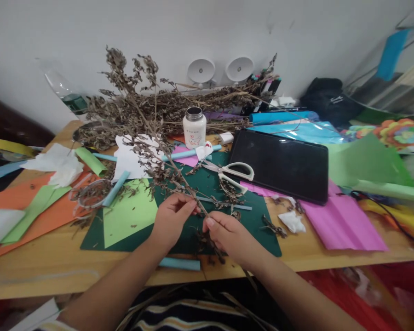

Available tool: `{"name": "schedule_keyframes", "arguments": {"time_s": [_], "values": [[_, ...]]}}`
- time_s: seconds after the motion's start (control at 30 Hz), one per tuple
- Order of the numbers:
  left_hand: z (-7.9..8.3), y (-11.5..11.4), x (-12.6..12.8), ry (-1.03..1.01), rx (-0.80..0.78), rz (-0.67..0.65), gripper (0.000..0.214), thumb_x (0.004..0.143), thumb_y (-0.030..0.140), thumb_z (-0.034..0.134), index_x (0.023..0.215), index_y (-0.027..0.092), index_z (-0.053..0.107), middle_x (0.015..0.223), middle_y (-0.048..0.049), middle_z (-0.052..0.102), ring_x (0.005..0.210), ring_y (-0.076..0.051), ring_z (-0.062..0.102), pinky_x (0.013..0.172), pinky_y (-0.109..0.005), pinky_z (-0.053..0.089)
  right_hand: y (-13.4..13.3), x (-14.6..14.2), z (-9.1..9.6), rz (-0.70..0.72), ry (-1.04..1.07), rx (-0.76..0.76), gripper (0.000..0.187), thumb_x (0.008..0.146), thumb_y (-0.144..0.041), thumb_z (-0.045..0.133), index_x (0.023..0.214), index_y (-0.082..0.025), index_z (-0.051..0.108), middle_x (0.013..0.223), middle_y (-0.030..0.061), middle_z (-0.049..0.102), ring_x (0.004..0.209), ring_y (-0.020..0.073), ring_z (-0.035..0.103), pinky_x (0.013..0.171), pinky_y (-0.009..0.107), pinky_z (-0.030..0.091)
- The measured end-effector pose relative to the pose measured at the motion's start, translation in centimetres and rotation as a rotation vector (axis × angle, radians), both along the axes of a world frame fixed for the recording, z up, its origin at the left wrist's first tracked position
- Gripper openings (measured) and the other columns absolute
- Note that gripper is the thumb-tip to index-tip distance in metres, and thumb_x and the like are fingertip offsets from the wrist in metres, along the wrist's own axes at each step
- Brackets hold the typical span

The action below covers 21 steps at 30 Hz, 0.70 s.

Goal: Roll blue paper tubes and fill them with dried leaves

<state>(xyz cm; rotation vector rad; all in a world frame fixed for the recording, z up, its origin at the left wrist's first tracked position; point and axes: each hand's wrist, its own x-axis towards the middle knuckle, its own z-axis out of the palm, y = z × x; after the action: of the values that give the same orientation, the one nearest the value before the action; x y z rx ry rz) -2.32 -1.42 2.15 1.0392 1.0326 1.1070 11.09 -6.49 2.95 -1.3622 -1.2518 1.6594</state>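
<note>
A long dried branch (185, 183) with curled brown leaves slants from the upper left down toward me. My left hand (172, 218) pinches at its stem with thumb and forefinger. Just below and to the right, my right hand (226, 232) is closed on the same stem, near its lower end. Crumpled leaves hang beneath my fingers. Under both hands lies a dark green cutting mat (258, 230), scattered with leaf bits. Scissors with pale handles (229, 171) rest partly open beyond my hands. A light green paper sheet (129, 218) lies beside my left hand.
A big heap of dried branches (179, 103) lines the wall behind an uncapped white bottle (194, 130). A black tablet (283, 163) lies right of the scissors. Pink paper (345, 225), orange paper (20, 220) and a blue paper roll (180, 264) lie around the wooden table.
</note>
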Motion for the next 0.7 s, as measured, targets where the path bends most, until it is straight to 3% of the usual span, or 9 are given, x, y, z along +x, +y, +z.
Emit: {"name": "schedule_keyframes", "arguments": {"time_s": [0.27, 0.4, 0.7], "values": [[0.6, 0.0, 0.0, 0.185, 0.057, 0.001, 0.009, 0.064, 0.022, 0.059, 0.065, 0.015, 0.055, 0.061, 0.0012, 0.058, 0.055, -0.011, 0.057, 0.056, -0.022, 0.047, 0.0, 0.6, -0.1, 0.023, -0.254, 0.132, 0.024, 0.084, -0.030, 0.030, 0.069, -0.018, 0.044, 0.054, -0.0057, 0.033, 0.048, 0.0072, 0.033, 0.047, 0.019, 0.028], [0.3, 0.1, 0.3, 0.205, 0.003, 0.046, 0.010, 0.065, 0.024, 0.058, 0.063, 0.015, 0.053, 0.056, 0.0021, 0.056, 0.051, -0.011, 0.055, 0.053, -0.022, 0.046, 0.3, 0.5, -0.1, 0.057, -0.372, 0.209, 0.023, 0.084, -0.027, 0.029, 0.069, -0.018, 0.043, 0.058, -0.0037, 0.040, 0.054, 0.0087, 0.037, 0.052, 0.021, 0.029], [-0.8, 0.4, 0.2, 0.355, 0.099, 0.113, 0.003, 0.068, 0.019, 0.051, 0.065, 0.017, 0.051, 0.062, 0.0022, 0.056, 0.059, -0.011, 0.054, 0.060, -0.023, 0.046, 0.5, -0.6, -1.1, 0.071, -0.621, 0.255, 0.022, 0.084, -0.026, 0.026, 0.063, -0.020, 0.030, 0.056, -0.0024, 0.041, 0.052, 0.0110, 0.038, 0.049, 0.022, 0.024]]}}
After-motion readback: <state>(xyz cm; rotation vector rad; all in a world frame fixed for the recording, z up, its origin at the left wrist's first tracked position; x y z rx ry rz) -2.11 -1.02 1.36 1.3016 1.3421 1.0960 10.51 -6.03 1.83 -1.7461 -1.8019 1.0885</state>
